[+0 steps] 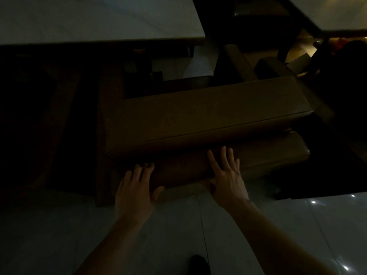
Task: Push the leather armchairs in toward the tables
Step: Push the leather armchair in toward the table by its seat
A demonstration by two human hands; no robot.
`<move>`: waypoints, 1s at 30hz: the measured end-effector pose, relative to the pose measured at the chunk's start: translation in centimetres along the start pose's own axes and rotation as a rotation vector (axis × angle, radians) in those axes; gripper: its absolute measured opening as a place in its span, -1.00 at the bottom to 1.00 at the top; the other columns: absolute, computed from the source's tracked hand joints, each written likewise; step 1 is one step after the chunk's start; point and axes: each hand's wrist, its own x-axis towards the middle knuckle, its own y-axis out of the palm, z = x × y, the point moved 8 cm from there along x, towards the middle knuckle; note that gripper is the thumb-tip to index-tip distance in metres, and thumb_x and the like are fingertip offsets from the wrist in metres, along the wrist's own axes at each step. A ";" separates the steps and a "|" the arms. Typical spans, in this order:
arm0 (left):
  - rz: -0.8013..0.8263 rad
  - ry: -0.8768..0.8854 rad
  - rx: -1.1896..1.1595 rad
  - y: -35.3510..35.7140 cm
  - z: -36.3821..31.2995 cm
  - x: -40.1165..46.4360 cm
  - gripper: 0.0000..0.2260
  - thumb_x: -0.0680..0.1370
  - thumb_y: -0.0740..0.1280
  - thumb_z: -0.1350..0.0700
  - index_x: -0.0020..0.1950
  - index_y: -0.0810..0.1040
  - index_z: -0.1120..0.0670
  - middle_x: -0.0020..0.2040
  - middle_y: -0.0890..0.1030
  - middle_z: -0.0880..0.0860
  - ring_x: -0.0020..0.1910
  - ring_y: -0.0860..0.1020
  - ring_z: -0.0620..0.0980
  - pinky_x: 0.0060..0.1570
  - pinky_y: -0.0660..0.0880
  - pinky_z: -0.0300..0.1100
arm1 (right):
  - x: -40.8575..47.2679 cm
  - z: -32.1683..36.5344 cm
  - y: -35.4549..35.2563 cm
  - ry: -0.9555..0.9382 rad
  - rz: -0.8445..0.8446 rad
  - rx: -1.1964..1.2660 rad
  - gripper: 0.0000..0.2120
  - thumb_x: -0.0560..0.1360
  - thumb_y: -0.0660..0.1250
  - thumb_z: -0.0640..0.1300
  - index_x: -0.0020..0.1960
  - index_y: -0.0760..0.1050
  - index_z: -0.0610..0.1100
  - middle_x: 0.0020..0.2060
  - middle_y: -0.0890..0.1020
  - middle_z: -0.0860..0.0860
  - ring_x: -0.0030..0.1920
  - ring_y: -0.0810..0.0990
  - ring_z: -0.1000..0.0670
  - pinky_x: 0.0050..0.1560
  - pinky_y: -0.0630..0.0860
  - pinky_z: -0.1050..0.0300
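In dim light a brown leather armchair [208,116] stands in front of me, seen from behind and above, its broad padded back top running left to right. My left hand [135,189] lies against the lower back cushion with fingers curled on it and thumb underneath. My right hand [226,175] rests flat on the same cushion, fingers spread. A pale-topped table [99,22] fills the upper left, and the chair's seat reaches under its near edge. The seat itself is lost in shadow.
A second dark armchair [49,120] stands to the left, close beside the first. More armchairs [272,64] and a dark rail [309,20] crowd the upper right. Glossy pale floor tiles [297,225] lie below, with my shoe tip [199,262] at the bottom.
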 end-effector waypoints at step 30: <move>0.013 0.469 -0.081 -23.4 -33.5 -8.1 -0.14 0.43 0.15 -0.49 0.60 -0.05 -0.13 0.62 0.02 -0.01 0.58 -0.04 0.04 0.53 -0.02 0.08 | -23.8 -14.7 -31.9 0.270 -0.183 -0.005 -0.10 0.49 0.34 0.25 0.59 -0.18 0.16 0.61 -0.14 -0.10 0.60 -0.17 -0.18 0.57 -0.08 -0.23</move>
